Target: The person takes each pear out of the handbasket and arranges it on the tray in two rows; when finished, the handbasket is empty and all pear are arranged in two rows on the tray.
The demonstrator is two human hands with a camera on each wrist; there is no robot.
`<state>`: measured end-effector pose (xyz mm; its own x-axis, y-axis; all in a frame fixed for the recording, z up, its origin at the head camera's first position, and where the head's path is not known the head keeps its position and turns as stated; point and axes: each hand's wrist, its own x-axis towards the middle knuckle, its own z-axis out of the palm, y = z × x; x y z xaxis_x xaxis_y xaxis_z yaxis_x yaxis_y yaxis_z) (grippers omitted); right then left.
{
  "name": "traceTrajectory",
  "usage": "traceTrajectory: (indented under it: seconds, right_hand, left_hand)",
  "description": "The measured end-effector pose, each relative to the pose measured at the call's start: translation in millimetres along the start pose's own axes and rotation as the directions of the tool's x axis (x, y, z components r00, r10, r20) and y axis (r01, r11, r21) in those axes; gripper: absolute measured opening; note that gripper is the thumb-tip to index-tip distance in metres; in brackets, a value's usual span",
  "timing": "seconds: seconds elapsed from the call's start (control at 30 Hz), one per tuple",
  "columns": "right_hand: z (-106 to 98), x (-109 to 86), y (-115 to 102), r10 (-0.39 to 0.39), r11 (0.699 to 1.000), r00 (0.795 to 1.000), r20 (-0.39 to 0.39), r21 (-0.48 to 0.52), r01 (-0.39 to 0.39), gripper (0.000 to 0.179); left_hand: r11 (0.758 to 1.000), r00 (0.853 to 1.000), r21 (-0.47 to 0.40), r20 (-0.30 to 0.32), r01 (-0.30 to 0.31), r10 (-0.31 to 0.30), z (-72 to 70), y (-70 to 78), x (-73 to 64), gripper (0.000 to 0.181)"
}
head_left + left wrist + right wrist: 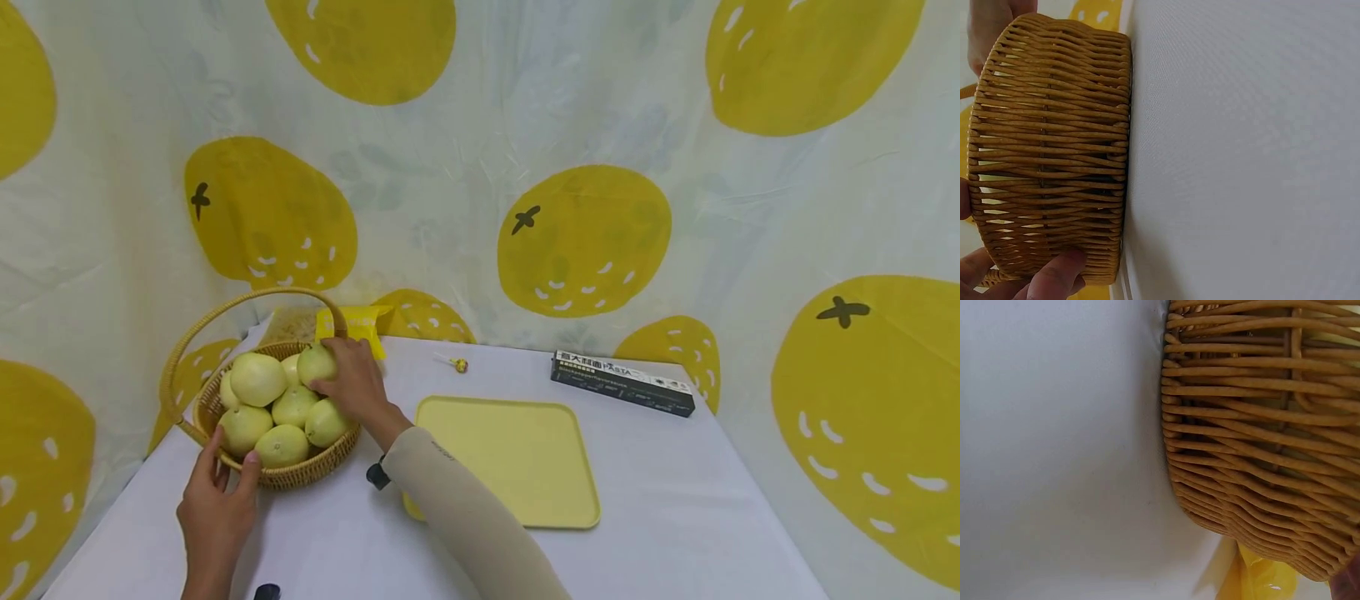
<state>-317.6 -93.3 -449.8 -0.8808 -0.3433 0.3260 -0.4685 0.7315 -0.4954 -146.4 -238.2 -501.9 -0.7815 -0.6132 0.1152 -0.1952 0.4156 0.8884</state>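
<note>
A round wicker basket with a tall arched handle stands at the table's left, heaped with several pale green pears. My left hand grips its front left side, thumb at the rim; in the left wrist view a finger lies against the weave. Over the basket's back right side, my right hand holds a pear at the top of the heap, thumb below it. The right wrist view shows mostly basket wall, with a sliver of the hand at the lower right corner.
Right of the basket lies a yellow tray, partly under my right forearm. A lollipop and a black pasta box lie farther back. Behind the basket are a yellow packet and a clear bag.
</note>
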Motion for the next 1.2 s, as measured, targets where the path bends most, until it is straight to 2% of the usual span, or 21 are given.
traceTrajectory:
  seconds: [0.2, 0.4, 0.53, 0.63, 0.77, 0.9, 1.13, 1.2]
  right_hand:
    - [0, -3.7, 2, -0.013, 0.999, 0.999, -0.034, -0.043, 0.012, 0.066]
    - [-2, -9.1, 8, -0.012, 1.000, 0.999, -0.038, -0.020, 0.012, 0.065]
    - [-9, -14.6, 12, -0.015, 0.999, 0.999, -0.051, 0.039, 0.017, 0.064]
    - [-16, -18.2, 14, 0.000, 0.991, 0.997, -0.077, 0.136, 0.010, 0.063]
    - [-27, -21.0, 19, 0.044, 0.953, 0.994, -0.097, 0.301, -0.013, 0.063]
    - [-36, -23.2, 26, 0.080, 0.909, 0.991, -0.104, 0.415, -0.030, 0.064]
    - [-52, -30.5, 40, 0.101, 0.845, 0.987, -0.128, 0.535, -0.017, 0.064]
    - [-58, -33.5, 45, 0.110, 0.835, 0.986, -0.125, 0.550, -0.024, 0.064]
  left_hand:
    - [1.000, 1.000, -0.003, -0.006, -0.003, 0.003, 1.3, 1.1, -0.1, 0.067]
    - [1.000, 1.000, -0.005, -0.008, 0.004, -0.004, 1.8, 0.2, -0.5, 0.067]
    - [1.000, 1.000, -0.006, -0.016, -0.002, 0.002, 1.6, -0.6, -1.3, 0.066]
    - [1.000, 1.000, -0.006, -0.014, -0.006, 0.006, 1.5, -0.2, -0.8, 0.067]
    - [1.000, 1.000, -0.005, -0.003, -0.001, 0.001, 2.4, 0.9, 0.8, 0.068]
    - [1.000, 1.000, 0.007, -0.002, 0.000, 0.000, 2.9, 1.4, 0.7, 0.067]
    - [1.000, 1.000, 0.009, -0.005, 0.000, 0.000, 1.6, 3.8, -0.2, 0.066]
    - [1.000, 1.000, 0.006, -0.002, 0.000, 0.000, 1.9, 3.7, 0.2, 0.067]
